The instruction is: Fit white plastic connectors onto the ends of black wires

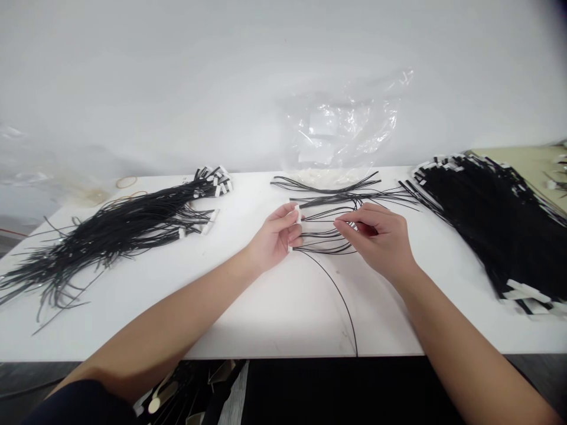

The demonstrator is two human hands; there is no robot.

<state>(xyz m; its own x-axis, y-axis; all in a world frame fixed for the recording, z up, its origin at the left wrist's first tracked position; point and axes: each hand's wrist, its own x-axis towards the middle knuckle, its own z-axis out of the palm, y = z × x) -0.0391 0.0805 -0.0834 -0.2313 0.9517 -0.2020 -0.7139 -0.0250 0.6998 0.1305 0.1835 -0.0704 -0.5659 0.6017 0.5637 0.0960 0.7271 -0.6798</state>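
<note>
My left hand (278, 235) is closed in a pinch on a small white connector (297, 213) at the middle of the white table (248, 307). My right hand (378, 236) is pinched on a thin black wire (330, 221) just to the right of that connector. A small fan of black wires (336, 198) lies on the table under and behind both hands. One long black wire (341, 301) curves from the hands down to the table's front edge.
A bundle of black wires with white connectors (119, 227) lies at the left. A large heap of black wires (496, 218) fills the right side. A clear plastic bag (345, 133) leans on the wall behind. Rubber bands (127, 182) lie at the back left.
</note>
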